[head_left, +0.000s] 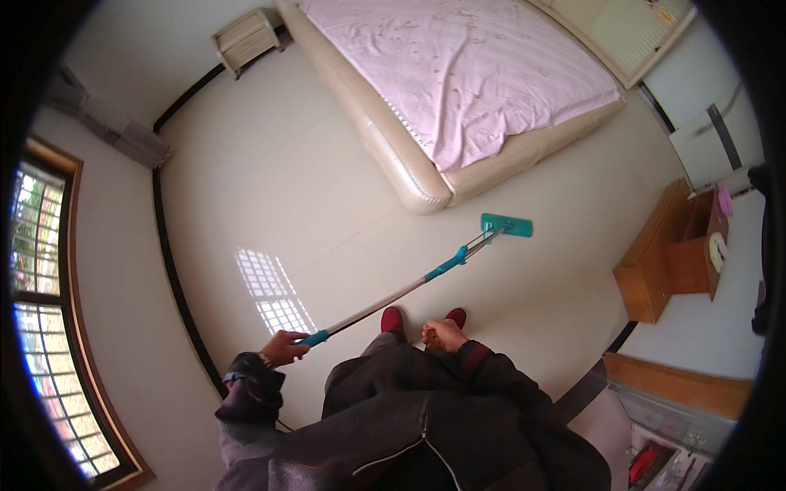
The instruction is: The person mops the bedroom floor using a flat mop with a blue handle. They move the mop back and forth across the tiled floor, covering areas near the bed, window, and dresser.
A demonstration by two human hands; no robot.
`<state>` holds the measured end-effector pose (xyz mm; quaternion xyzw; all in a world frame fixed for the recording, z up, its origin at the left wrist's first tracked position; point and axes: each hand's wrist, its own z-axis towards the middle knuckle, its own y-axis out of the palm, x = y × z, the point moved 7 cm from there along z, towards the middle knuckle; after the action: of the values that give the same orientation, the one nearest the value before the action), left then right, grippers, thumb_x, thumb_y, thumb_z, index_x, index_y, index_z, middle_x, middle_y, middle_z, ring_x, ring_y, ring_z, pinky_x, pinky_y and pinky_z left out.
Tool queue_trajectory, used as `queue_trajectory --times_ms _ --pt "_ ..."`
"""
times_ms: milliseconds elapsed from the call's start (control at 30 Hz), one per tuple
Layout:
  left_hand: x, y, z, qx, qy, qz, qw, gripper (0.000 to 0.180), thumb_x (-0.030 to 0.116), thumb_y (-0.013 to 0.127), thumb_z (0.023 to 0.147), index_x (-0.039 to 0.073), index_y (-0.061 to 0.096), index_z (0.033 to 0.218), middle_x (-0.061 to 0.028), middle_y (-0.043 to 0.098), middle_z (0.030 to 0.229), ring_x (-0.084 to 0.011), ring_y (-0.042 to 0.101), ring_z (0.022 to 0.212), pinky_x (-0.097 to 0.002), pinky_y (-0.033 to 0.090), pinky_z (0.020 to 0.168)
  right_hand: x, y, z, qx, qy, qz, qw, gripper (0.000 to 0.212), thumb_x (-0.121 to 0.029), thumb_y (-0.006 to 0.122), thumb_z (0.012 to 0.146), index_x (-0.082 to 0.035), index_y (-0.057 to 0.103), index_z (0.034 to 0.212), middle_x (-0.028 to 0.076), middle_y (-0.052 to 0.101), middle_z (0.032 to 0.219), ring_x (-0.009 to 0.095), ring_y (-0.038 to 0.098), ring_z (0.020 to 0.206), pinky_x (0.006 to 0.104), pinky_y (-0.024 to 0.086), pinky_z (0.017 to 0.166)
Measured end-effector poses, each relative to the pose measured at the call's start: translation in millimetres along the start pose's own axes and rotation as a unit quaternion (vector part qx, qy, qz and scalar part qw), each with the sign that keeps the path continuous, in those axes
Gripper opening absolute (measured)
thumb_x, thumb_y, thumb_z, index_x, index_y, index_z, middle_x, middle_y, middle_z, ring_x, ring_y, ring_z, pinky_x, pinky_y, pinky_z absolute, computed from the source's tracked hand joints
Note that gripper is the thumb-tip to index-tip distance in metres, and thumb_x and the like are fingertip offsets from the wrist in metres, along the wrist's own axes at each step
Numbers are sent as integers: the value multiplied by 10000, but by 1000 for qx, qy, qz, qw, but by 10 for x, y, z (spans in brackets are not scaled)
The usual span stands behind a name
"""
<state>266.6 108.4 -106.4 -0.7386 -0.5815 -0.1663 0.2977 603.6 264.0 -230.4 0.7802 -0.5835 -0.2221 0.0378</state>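
My left hand [284, 348] is wrapped round the teal grip at the near end of a flat mop [401, 292]. Its metal pole slants away to the right, with a teal sleeve partway along. At the far end, the rectangular teal mop head [517, 227] rests on the pale tiled floor, just off the bed's corner. My right hand [444, 334] is held in front of my body, its fingers curled into a loose fist. Nothing shows in it, and it is apart from the mop.
A bed [426, 184] with a padded beige frame and pink sheet stands ahead. A small nightstand [247, 39] is at far left, a barred window [41, 221] at left. Wooden shelving [643, 282] stands on the right. My red shoes [393, 320] are beside my right hand.
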Motion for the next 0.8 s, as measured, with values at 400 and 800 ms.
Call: queue_trajectory --times_ms 400,800 --pt "-811 -625 -2724 267 -167 -53 948 248 99 650 671 -39 664 878 -77 620 614 -94 548 514 -227 432 460 753 1356 627 -357 142 -166 908 560 -497 446 860 31 426 1047 130 604 924 201 584 689 280 452 512" --pt "-260 308 -3801 406 -229 -129 875 300 116 705 610 -48 659 856 -84 628 676 -112 575 625 -246 466 595 1226 1761 538 -296 311 -187 883 529 -454 440 887 38 520 1062 149 600 988 253 578 936 375 477 804"
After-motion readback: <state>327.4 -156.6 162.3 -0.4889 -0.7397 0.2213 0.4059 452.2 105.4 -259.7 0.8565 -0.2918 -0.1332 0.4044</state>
